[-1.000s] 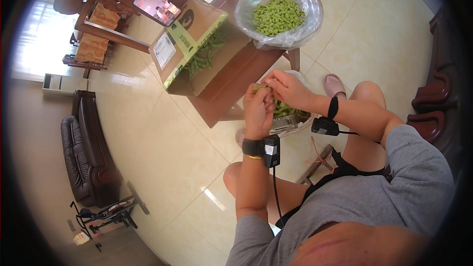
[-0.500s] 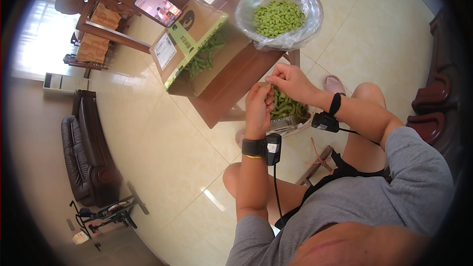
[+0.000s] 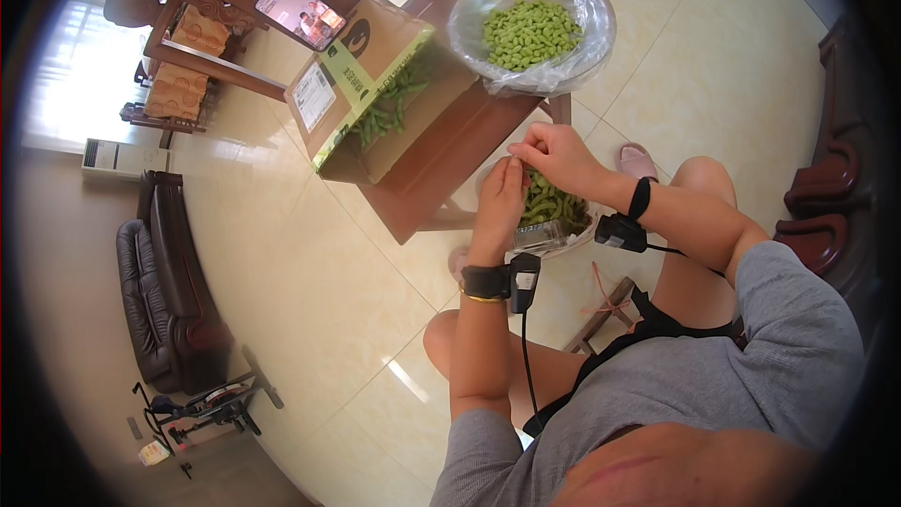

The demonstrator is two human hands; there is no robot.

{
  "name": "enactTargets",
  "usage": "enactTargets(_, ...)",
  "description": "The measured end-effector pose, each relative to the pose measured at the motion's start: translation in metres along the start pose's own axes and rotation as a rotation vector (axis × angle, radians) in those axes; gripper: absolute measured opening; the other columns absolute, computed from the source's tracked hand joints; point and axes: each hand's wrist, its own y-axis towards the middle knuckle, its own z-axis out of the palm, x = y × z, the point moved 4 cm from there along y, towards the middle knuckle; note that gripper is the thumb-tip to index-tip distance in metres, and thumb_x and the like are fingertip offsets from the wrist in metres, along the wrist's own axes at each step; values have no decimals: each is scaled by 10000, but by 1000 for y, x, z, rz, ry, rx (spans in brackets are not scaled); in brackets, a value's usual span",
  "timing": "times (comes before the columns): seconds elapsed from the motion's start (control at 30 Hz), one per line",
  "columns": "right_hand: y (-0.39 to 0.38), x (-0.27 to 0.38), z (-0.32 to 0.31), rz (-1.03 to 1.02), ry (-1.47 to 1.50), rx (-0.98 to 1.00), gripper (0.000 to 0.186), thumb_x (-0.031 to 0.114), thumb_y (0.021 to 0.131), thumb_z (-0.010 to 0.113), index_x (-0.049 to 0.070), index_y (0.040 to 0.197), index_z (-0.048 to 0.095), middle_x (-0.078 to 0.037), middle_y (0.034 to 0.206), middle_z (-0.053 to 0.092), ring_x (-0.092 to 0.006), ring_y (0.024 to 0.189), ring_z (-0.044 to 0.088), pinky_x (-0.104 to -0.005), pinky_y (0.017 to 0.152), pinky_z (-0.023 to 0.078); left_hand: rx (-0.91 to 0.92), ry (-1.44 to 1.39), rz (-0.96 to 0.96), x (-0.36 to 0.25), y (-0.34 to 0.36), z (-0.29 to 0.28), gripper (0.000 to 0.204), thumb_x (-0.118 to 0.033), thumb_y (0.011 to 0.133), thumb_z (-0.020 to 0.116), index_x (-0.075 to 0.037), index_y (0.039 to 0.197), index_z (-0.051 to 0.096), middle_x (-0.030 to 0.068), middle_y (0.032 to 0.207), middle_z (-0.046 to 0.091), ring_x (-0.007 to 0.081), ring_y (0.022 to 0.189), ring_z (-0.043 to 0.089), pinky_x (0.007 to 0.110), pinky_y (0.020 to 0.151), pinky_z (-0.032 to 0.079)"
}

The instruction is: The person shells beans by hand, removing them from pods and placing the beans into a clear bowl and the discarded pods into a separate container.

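Note:
My left hand [image 3: 500, 195] and my right hand [image 3: 556, 152] meet at their fingertips, both closed in a pinch. Whatever lies between the fingers is too small or hidden to make out. Just beneath them, green bean pods [image 3: 556, 205] fill a container with a clear plastic side [image 3: 539, 237], partly covered by my hands. Beyond sits a metal bowl [image 3: 603, 2] lined with a clear plastic bag [image 3: 471, 30], holding a heap of shelled green beans [image 3: 531, 36]. Left of it, a cardboard box [image 3: 399, 21] lies open toward me with more pods [image 3: 383, 117] inside.
The box rests on a reddish-brown wooden stool [image 3: 462, 172]. A lit phone [image 3: 300, 13] leans at the box's top. Cables run from black devices on both my wrists. Farther left stand a dark leather sofa [image 3: 169, 291] and wooden chairs; dark furniture [image 3: 826, 169] is at the right.
My left hand has turned slightly, its fingers now straighter and closer together against the right fingertips. The right hand has barely moved. The box, bowl and container stay put.

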Motion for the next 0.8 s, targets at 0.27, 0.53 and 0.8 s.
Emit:
enactTargets(0.27, -4, 0, 4, 12, 34, -6, 272, 194, 889, 601, -4, 719, 526, -39, 610, 594, -64, 532, 545, -215, 462, 406, 72, -355, -186, 3, -5, 7, 248, -294, 978, 379, -90, 1031, 510, -42, 779, 451, 44, 602, 377, 187, 500, 301)
enactTargets(0.53, -2, -8, 2, 166, 145, -17, 282, 209, 880, 613, 0, 702, 548, -36, 608, 589, -67, 522, 529, -220, 463, 402, 76, -351, -154, 6, -1, 11, 230, -284, 986, 379, -89, 995, 500, -39, 753, 416, 48, 599, 367, 185, 498, 300)
enactTargets(0.8, -3, -2, -2, 104, -5, -107, 288, 213, 863, 634, 3, 683, 553, -22, 600, 582, -52, 537, 496, -231, 459, 392, 66, -380, -187, 9, 0, 11, 226, -269, 985, 379, -85, 1013, 507, -34, 767, 434, 47, 632, 381, 187, 515, 314)
